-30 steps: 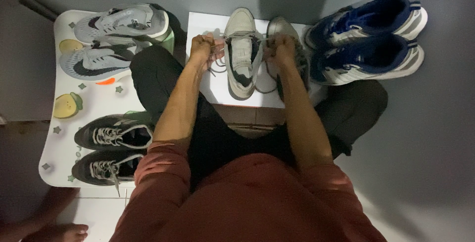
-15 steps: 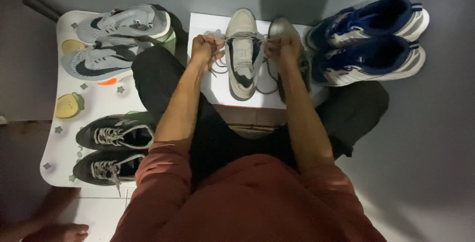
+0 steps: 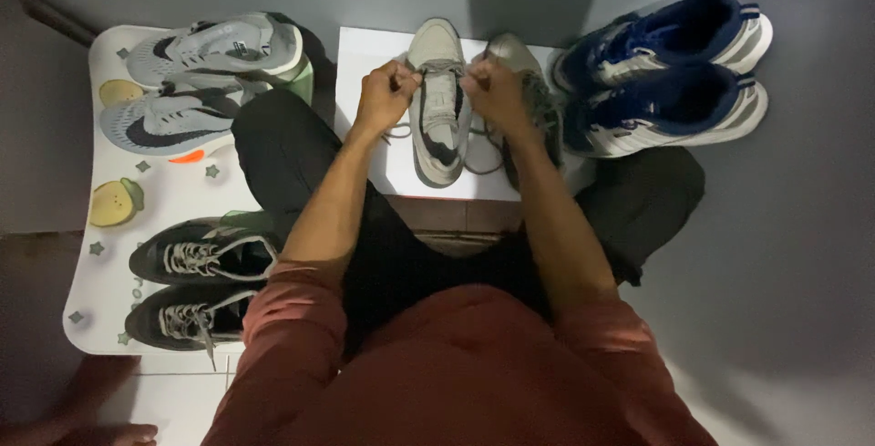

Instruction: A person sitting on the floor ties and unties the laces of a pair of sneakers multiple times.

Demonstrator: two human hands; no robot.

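White board (image 3: 383, 168): hands (image 3: 387, 95) (image 3: 497, 91) pulling laces (image 3: 436, 68), beige shoe (image 3: 437, 109).

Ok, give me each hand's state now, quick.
Left hand: closed, pinching a lace of the grey shoe.
Right hand: closed, pinching the lace on the other side.

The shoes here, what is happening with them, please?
A seated person pulls the laces of a beige shoe on a white sheet, one lace end in the left hand, one in the right hand. Its partner shoe lies beside it. Blue shoes stand to the right; grey shoes and black shoes sit on a mat to the left.
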